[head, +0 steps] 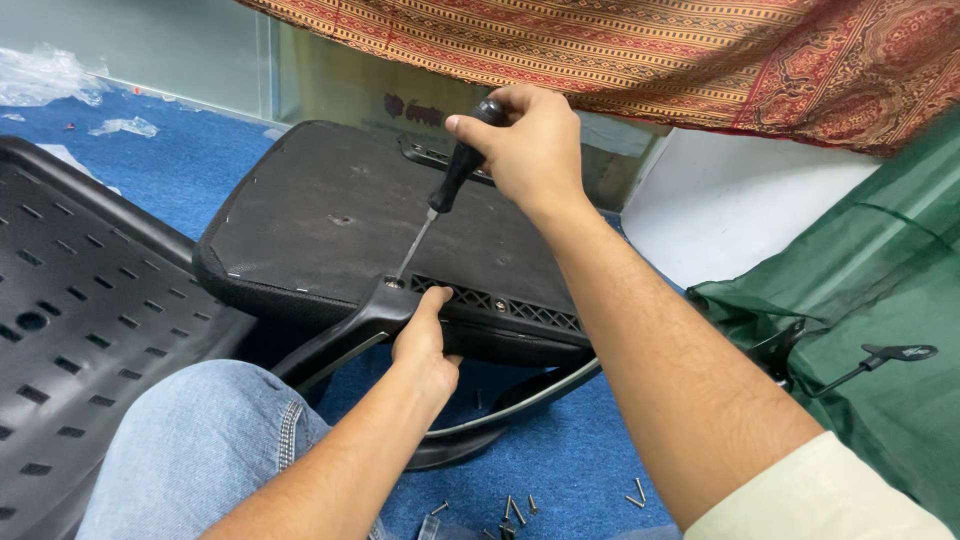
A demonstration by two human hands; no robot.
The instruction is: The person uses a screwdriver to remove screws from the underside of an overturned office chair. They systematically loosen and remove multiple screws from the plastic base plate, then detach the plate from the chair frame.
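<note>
The right hand (530,150) is fisted, arm stretched forward. The left hand (425,345) lies below it, thumb raised, forearm bare.

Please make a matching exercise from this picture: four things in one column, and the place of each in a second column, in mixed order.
Things:
1. screwdriver
2. loose screws
3. left hand
4. green cloth

Places:
A. on the blue carpet near the bottom edge
B. at the right side of the picture
C. gripped in the right hand
D. on the black armrest bracket at the seat edge

Pairs: 1-C, 2-A, 3-D, 4-B
</note>
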